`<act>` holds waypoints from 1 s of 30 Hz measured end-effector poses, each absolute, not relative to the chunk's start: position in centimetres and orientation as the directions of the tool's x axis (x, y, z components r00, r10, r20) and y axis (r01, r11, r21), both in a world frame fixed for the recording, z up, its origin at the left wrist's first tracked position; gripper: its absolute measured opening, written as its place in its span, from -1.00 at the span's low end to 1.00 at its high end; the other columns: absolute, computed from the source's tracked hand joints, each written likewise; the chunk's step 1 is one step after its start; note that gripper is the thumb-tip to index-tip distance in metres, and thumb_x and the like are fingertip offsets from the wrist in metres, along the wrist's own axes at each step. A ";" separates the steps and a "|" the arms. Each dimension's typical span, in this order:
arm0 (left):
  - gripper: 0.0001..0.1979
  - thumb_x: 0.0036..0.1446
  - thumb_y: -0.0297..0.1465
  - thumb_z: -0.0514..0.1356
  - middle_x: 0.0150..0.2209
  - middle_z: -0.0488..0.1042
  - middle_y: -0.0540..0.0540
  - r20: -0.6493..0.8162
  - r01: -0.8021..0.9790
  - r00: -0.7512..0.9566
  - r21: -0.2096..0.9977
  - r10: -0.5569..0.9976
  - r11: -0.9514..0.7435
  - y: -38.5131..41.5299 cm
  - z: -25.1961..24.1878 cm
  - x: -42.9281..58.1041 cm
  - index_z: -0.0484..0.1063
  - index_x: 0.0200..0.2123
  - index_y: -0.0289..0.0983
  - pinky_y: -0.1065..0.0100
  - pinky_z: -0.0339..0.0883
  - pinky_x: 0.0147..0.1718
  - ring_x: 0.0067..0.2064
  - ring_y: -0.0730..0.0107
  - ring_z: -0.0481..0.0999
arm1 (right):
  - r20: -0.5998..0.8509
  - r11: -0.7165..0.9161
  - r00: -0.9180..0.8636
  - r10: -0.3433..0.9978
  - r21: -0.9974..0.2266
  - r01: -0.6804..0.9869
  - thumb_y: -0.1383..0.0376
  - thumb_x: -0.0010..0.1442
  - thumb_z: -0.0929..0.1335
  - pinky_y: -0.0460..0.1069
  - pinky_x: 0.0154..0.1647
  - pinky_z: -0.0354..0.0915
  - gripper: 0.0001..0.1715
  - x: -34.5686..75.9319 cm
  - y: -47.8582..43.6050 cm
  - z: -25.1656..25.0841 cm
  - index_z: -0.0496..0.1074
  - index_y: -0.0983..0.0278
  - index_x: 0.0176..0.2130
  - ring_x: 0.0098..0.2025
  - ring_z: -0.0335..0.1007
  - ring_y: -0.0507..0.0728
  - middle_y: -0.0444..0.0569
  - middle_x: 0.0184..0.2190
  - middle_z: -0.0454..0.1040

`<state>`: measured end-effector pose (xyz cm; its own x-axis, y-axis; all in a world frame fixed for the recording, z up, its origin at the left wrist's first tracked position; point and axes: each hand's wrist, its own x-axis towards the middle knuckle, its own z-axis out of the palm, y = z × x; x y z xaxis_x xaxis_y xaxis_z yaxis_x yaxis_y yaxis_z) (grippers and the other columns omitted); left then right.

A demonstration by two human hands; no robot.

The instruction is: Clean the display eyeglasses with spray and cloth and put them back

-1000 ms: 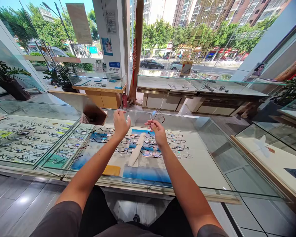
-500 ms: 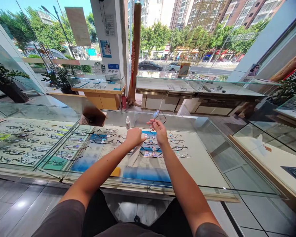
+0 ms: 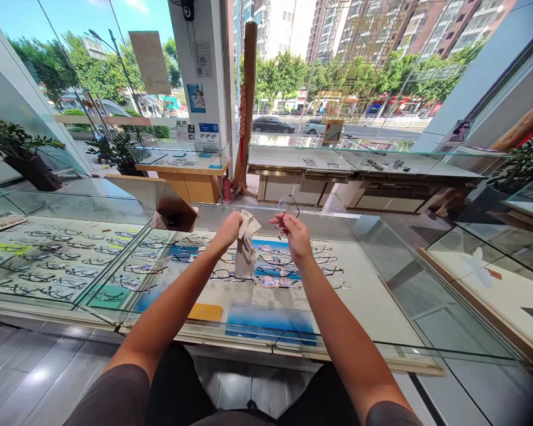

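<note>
My left hand (image 3: 229,229) is closed on a pale cleaning cloth (image 3: 246,248) that hangs down above the glass showcase. To its right, my right hand (image 3: 295,233) pinches a pair of eyeglasses (image 3: 286,205) with a thin dark frame, raised over the counter. One lens and a temple show above the fingers; the rest is partly covered by the hand. A gap separates the cloth from the glasses. Beneath both hands, several rows of spectacles (image 3: 277,271) lie inside the showcase (image 3: 364,296), some on blue sheets. The white bottle is hidden behind my left hand.
A slanted mirror or stand (image 3: 171,204) rests on the counter at left. More spectacles (image 3: 66,260) fill the left case. A yellow case (image 3: 205,312) and a blue sheet (image 3: 270,322) lie near the front. Other display counters (image 3: 302,157) line the window.
My left hand has moved left and up, away from my right hand, and the cloth now hangs in full view. The glasses stay raised in my right hand. The view has tilted slightly.
</note>
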<state>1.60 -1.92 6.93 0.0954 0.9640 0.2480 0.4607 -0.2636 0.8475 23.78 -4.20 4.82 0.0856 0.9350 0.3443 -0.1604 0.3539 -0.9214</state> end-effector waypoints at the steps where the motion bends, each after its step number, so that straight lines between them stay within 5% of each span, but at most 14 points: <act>1: -0.69 0.43 -0.23 -0.04 -0.32 0.47 -0.10 0.262 0.426 0.083 0.863 0.961 -0.272 -2.0 8.0 1.5 0.31 -0.35 -0.20 0.23 0.36 -0.25 -0.25 0.22 0.47 | 0.368 0.375 0.070 0.927 -0.913 -0.163 -0.16 0.24 0.48 0.10 -0.15 0.39 -0.50 23.6 -4.4 6.1 0.63 0.18 -0.13 -0.17 0.58 0.21 0.06 -0.22 0.76; 4: -0.60 0.46 -0.05 -0.01 -0.31 0.50 -0.06 0.282 0.270 0.124 0.913 0.951 -0.306 -3.0 11.3 2.0 0.37 -0.25 -0.22 0.28 0.38 -0.26 -0.28 0.29 0.47 | 0.448 0.447 0.031 0.893 -0.880 -0.158 -0.08 0.33 0.46 0.13 -0.05 0.43 -0.59 23.0 -5.4 10.5 0.66 0.17 -0.10 -0.07 0.61 0.24 0.05 -0.19 0.76; 8: -0.48 0.28 0.13 0.28 -0.39 0.46 -0.01 0.308 -0.089 0.299 0.951 0.903 -0.295 -4.8 14.5 2.6 0.41 -0.28 -0.25 0.39 0.24 -0.40 -0.39 0.42 0.40 | 0.511 0.505 0.019 0.859 -0.843 -0.185 0.00 0.39 0.45 0.17 0.05 0.45 -0.68 22.4 -7.2 15.1 0.68 0.14 -0.09 -0.04 0.62 0.24 0.03 -0.12 0.75; 17: -0.37 0.07 0.16 0.48 -0.37 0.55 -0.01 0.329 -0.170 0.294 0.942 0.897 -0.290 -6.5 15.7 2.9 0.51 -0.20 -0.30 0.42 0.29 -0.37 -0.39 0.44 0.46 | 0.499 0.483 -0.003 0.867 -0.841 -0.242 -0.05 0.28 0.52 0.15 0.14 0.43 -0.67 20.8 -8.4 15.8 0.74 0.11 -0.16 -0.01 0.57 0.21 -0.03 -0.04 0.74; 30: -0.40 0.20 0.10 0.43 -0.27 0.68 -0.16 0.329 -0.301 0.416 0.929 0.847 -0.213 -6.8 16.1 3.5 0.68 -0.03 -0.34 0.40 0.42 -0.25 -0.30 0.38 0.57 | 0.448 0.411 -0.061 0.892 -0.858 -0.308 -0.03 0.28 0.53 0.13 0.15 0.43 -0.69 21.7 -8.2 15.9 0.75 0.09 -0.13 0.01 0.59 0.20 -0.04 -0.06 0.74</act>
<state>3.53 -6.83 16.10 0.4163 0.8475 0.3293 -0.3014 -0.2131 0.9294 21.69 -8.21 15.87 -0.0610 0.8917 0.4484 -0.3079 0.4105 -0.8583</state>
